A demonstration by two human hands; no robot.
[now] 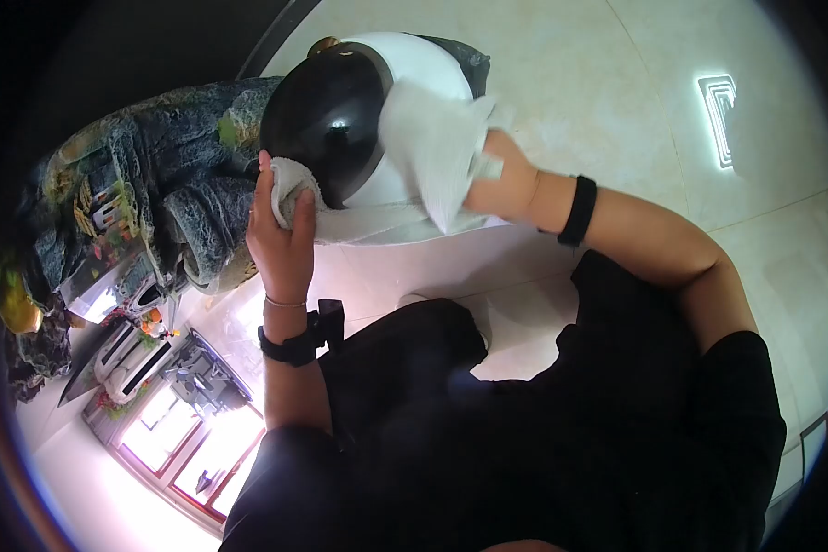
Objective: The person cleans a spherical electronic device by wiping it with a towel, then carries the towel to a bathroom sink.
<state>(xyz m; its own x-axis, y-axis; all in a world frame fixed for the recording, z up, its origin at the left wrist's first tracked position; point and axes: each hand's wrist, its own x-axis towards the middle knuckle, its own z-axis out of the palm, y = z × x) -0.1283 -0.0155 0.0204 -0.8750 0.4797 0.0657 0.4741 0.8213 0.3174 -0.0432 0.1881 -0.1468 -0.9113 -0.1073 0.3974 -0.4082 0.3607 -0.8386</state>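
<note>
Wht cloth (368, 224), 1 pc., runs L–R along near side of blk dome (327, 115); our L hand (281, 241), nearer dome, pinches one end; R hand (508, 180), blurred, clutches rest.

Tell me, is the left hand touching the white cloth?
Touching: the head view shows the left hand with the bunched white cloth pinched between thumb and fingers.
</note>
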